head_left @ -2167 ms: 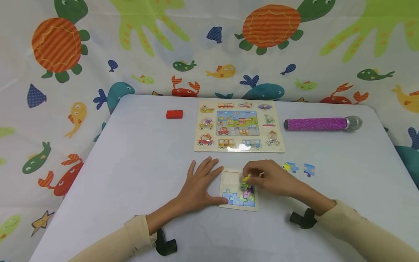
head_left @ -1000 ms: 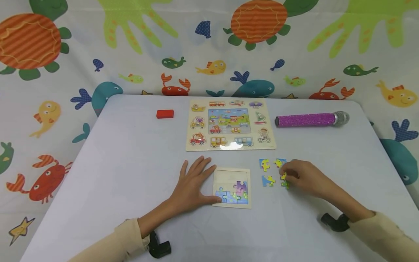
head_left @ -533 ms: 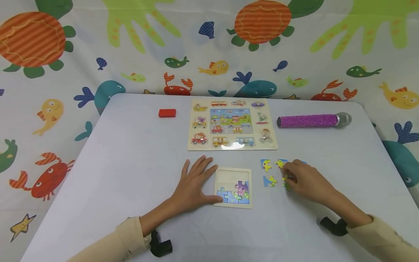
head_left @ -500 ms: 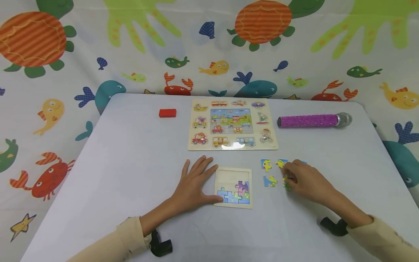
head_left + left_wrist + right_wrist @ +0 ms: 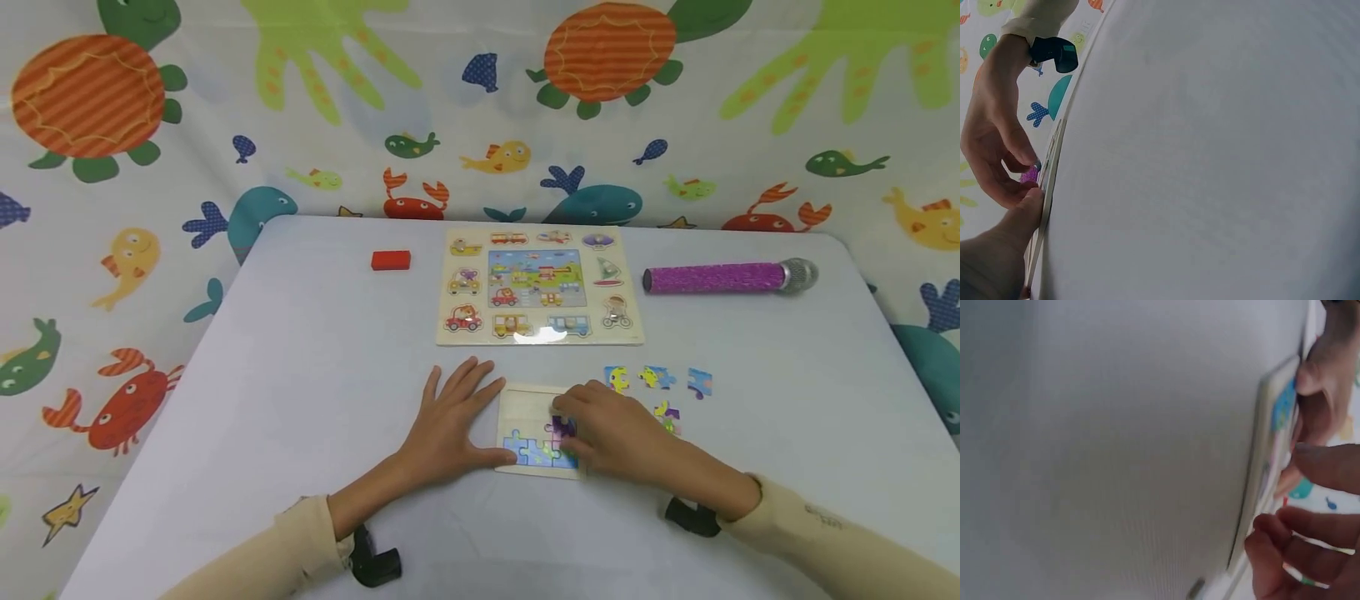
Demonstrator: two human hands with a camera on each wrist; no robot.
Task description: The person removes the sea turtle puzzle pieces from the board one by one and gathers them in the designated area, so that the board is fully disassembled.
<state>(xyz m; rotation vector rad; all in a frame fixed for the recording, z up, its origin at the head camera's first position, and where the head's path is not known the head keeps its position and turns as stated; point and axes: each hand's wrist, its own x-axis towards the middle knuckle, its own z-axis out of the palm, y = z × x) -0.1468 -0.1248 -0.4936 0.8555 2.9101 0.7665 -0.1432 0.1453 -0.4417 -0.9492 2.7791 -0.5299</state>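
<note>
A small wooden jigsaw tray point(image 5: 528, 404) lies before me, its lower row filled with blue pieces. My left hand point(image 5: 450, 425) is spread at the tray's left side, thumb over the lower-left corner and fingertips by the upper-left corner. My right hand point(image 5: 618, 429) is bent over the right side, its index fingertip above and its thumb below a purple jigsaw piece point(image 5: 561, 429) in the tray. In the right wrist view, the thumb point(image 5: 1325, 465) and curled fingers point(image 5: 1272, 528) stand apart over the tray; I cannot tell whether they grip the piece.
Loose jigsaw pieces lie right of the tray: a yellow-and-blue one point(image 5: 617, 377), another beside it point(image 5: 657, 377), a blue one point(image 5: 700, 382) and a green-and-purple one point(image 5: 666, 417). Behind are a vehicle puzzle board point(image 5: 540, 329), a red block point(image 5: 391, 260) and a purple microphone point(image 5: 716, 278).
My right hand first carried a green-and-yellow piece from the tray to the loose pieces and set it down. Now it is back over the tray's right side. My left hand stays put.
</note>
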